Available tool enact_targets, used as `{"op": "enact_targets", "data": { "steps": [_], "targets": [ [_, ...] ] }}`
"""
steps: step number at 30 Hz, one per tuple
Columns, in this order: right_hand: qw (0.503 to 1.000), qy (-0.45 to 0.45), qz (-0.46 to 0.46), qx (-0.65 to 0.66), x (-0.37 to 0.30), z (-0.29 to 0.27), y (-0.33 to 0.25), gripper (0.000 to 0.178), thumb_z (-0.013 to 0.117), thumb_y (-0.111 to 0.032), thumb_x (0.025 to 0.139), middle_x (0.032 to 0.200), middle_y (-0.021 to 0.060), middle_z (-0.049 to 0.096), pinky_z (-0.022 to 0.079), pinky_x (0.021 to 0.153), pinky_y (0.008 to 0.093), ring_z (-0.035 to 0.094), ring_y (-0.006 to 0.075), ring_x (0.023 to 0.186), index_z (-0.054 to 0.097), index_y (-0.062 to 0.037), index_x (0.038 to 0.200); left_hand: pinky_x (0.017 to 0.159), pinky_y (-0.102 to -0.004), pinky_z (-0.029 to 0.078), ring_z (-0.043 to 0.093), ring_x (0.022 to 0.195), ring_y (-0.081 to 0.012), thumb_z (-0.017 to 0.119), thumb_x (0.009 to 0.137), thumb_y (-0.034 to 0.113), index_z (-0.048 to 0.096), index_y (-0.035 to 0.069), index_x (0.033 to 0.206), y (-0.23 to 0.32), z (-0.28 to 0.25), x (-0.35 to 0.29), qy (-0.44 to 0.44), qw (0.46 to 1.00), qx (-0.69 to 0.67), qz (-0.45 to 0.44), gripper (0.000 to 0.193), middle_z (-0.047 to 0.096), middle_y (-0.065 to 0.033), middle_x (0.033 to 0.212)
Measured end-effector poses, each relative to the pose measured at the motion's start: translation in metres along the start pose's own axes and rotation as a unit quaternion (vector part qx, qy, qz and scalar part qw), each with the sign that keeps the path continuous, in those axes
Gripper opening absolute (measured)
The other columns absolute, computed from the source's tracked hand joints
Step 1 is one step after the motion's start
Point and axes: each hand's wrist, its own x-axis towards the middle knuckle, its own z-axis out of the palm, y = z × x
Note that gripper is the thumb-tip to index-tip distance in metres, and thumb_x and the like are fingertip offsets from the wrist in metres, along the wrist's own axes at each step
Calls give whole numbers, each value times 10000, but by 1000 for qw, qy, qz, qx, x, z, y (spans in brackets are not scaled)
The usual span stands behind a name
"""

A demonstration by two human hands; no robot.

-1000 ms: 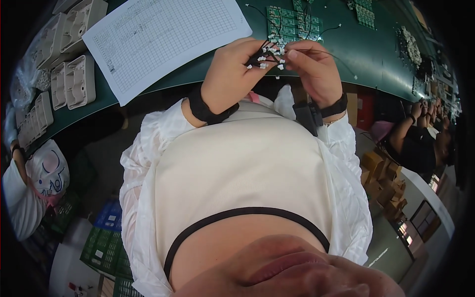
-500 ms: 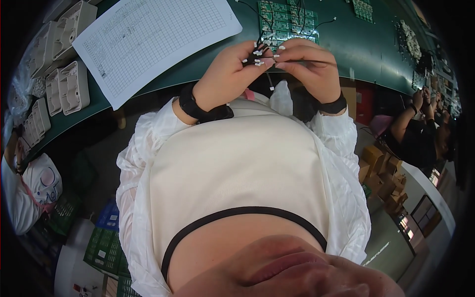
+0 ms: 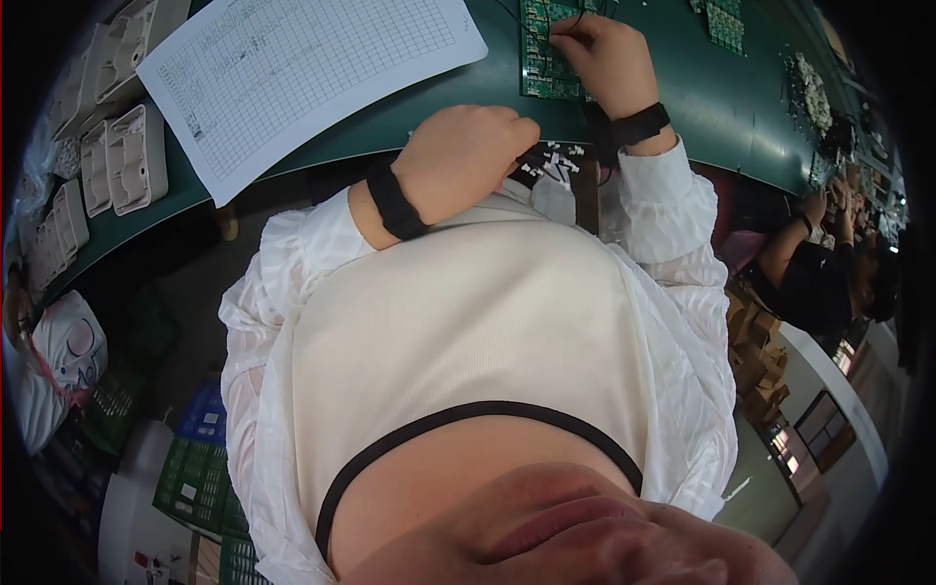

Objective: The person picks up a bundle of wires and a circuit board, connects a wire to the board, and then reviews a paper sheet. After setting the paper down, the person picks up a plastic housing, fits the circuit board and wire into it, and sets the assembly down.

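My left hand (image 3: pixel 468 156) is closed at the table's front edge, around a bundle of thin black cables (image 3: pixel 556 164). Their small white plugs stick out beside its fingers, below the tabletop's rim. Farther off, my right hand (image 3: pixel 616 70) pinches with thumb and forefinger above a green circuit board panel (image 3: pixel 549 86). A thin black cable (image 3: pixel 509 12) runs to those fingertips and seems to be held in them. My right hand covers part of the panel, and whether the cable touches the board I cannot tell.
A printed grid sheet (image 3: pixel 312 83) lies on the green table (image 3: pixel 697 107), left of the panel. Pale plastic housings (image 3: pixel 136 161) stand at the left edge. Another board panel (image 3: pixel 724 27) and a heap of small white parts (image 3: pixel 809 93) lie right. A co-worker (image 3: pixel 829 278) sits farther right.
My hands were together over the cable bundle and have parted. My right hand has moved forward over the board panel with a cable. My left hand has turned over, lowering the bundle toward me.
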Motion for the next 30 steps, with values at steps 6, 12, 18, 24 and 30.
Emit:
{"op": "enact_targets", "data": {
  "steps": [6,12,18,24,30],
  "targets": [
    [997,-10,5,78,3,3,-7,152,719,-99,857,877,113,737,545,691,292,720,215,766,734,-37,995,668,-404,570,674,812,-293,711,694,52,612,45,783,-5,-1,-1,64,992,92,53,133,604,-156,1279],
    [998,-15,-58,32,6,-2,-12,106,702,-62,858,909,124,718,537,695,305,709,243,782,692,-14,952,609,-399,584,706,750,-283,682,726,68,604,46,761,-13,5,5,52,992,104,57,88,541,-180,1418],
    [996,-51,-69,29,12,-3,-18,97,692,-57,852,902,128,704,536,716,337,697,286,809,678,-9,935,547,-412,583,715,685,-282,634,776,91,639,40,768,-10,4,4,36,992,120,25,52,561,-199,1397],
    [991,-107,-76,-36,18,-3,-25,77,655,-24,854,931,136,697,536,753,367,686,319,877,679,-12,926,534,-386,579,707,657,-275,623,787,105,632,35,767,-13,9,-2,50,992,120,-1,73,551,-161,1418],
    [987,-161,-22,6,32,-16,-27,71,675,1,810,857,125,699,526,720,325,690,260,803,674,4,881,518,-403,590,733,718,-306,606,808,100,736,18,859,-13,8,2,28,991,119,46,162,557,-236,1398]
  ]
}}
